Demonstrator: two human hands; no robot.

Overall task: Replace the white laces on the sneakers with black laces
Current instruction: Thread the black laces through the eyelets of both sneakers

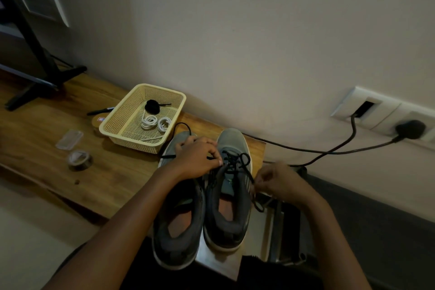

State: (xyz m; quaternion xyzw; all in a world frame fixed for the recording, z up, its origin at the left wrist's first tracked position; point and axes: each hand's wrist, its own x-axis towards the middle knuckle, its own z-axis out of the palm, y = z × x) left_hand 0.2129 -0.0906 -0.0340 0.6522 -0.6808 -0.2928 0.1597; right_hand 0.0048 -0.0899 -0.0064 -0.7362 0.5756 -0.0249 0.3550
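Observation:
Two grey sneakers stand side by side at the table's near right end, toes toward the wall. The right sneaker (231, 186) has a black lace (237, 160) threaded loosely through its eyelets. My left hand (200, 158) reaches over the left sneaker (179, 223) and pinches one end of that lace beside the eyelets. My right hand (280, 181) pinches the other end at the shoe's right side. A loose black lace (175, 135) trails from the left sneaker's toe. Two coiled white laces (155, 122) and a rolled black lace (152, 106) lie in the cream basket (110, 122).
On the wooden table (113, 172) lie a tape roll (80, 160), a clear plastic piece (70, 140) and a black pen (100, 110). A black stand (40, 63) rises at the far left. A cable (329, 152) runs to a plug (410, 129) on the wall.

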